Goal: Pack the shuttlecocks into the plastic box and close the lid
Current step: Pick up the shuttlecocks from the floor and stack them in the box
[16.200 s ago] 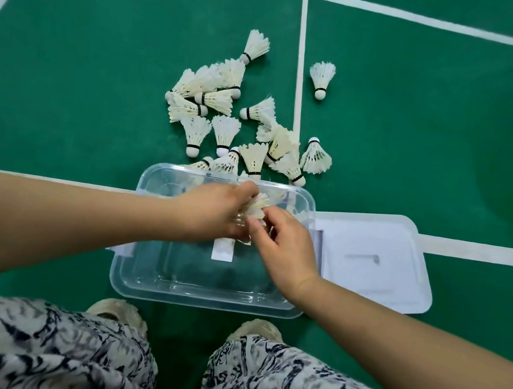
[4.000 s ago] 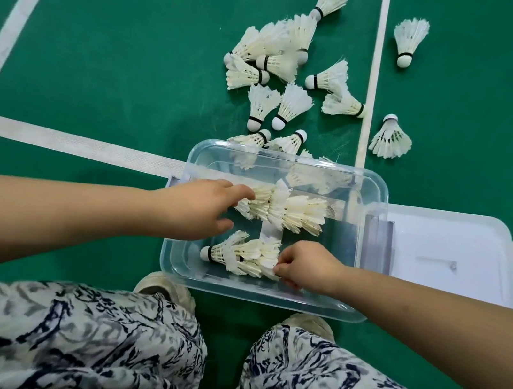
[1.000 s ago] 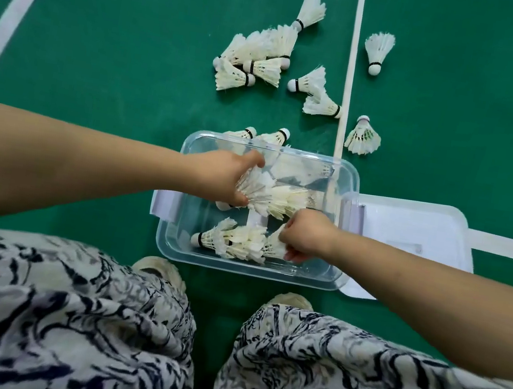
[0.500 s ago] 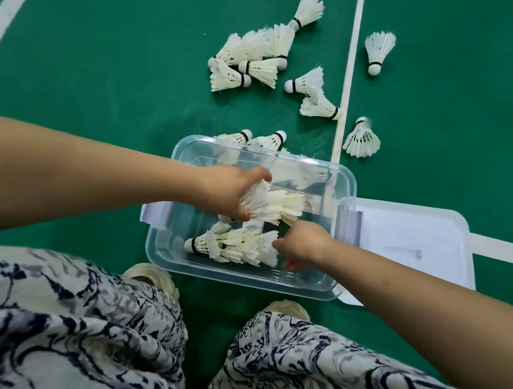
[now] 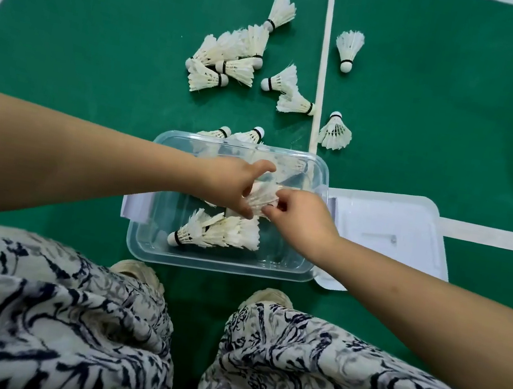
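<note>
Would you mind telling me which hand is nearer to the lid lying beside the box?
The right hand. It is over the box's right half, close to the lid; the left hand is farther away, over the box's middle.

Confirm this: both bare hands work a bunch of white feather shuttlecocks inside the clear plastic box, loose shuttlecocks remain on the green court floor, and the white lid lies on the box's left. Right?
Not quite. In the head view the white lid lies on the right of the clear plastic box, not the left. The rest holds: the left hand and right hand work the bunch of shuttlecocks, and loose shuttlecocks remain on the green court floor.
</note>
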Action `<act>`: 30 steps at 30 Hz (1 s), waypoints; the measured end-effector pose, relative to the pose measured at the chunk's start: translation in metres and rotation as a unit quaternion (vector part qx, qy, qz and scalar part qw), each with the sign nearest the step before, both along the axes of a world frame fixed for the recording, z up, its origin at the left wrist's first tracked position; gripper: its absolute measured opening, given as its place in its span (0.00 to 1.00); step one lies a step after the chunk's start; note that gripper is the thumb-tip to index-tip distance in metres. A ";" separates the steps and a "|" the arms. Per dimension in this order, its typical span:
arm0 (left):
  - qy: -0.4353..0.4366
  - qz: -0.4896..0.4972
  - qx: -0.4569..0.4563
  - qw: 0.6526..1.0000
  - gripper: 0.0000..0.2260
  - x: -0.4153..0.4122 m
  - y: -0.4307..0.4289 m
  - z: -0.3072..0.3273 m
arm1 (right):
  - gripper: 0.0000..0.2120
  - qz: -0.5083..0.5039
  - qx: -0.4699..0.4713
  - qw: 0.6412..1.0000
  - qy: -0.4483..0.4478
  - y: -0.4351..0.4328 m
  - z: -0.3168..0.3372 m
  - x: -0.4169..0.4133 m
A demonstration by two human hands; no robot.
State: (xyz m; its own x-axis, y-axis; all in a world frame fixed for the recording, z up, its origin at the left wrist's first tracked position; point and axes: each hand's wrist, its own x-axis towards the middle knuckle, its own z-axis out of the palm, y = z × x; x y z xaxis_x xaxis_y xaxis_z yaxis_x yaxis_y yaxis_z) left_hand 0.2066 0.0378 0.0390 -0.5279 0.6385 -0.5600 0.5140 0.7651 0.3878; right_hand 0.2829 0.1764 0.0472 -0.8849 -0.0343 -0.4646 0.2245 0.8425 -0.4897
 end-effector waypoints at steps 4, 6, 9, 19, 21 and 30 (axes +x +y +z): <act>-0.027 0.004 -0.034 0.999 0.33 0.004 -0.005 -0.008 | 0.06 0.086 0.114 0.989 0.045 0.004 0.008 -0.003; -0.026 -0.025 -0.081 0.996 0.29 0.006 -0.009 -0.013 | 0.06 0.136 0.163 0.977 0.029 0.002 0.009 -0.003; -0.031 -0.061 -0.120 0.991 0.25 0.010 -0.014 -0.019 | 0.07 0.191 0.190 0.962 -0.034 -0.003 0.002 -0.002; -0.073 -0.108 -0.176 0.976 0.24 0.008 -0.031 -0.036 | 0.08 0.149 0.149 0.967 -0.145 -0.007 -0.023 -0.013; -0.091 -0.106 -0.181 0.974 0.26 0.010 -0.033 -0.036 | 0.11 0.126 0.132 0.965 -0.191 -0.009 -0.027 -0.017; -0.135 -0.135 -0.187 0.963 0.25 0.022 -0.032 -0.038 | 0.17 0.222 0.147 0.892 -0.365 -0.015 -0.041 -0.015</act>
State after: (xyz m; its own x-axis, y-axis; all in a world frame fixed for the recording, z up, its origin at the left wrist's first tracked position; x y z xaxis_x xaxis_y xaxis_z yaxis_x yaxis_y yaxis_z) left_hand 0.2283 0.0063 0.0014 -0.1732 0.4584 -0.8717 0.6334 0.7296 0.2579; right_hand 0.2683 0.1619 0.0067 -0.2715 -0.0874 -0.9585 0.0042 0.9957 -0.0920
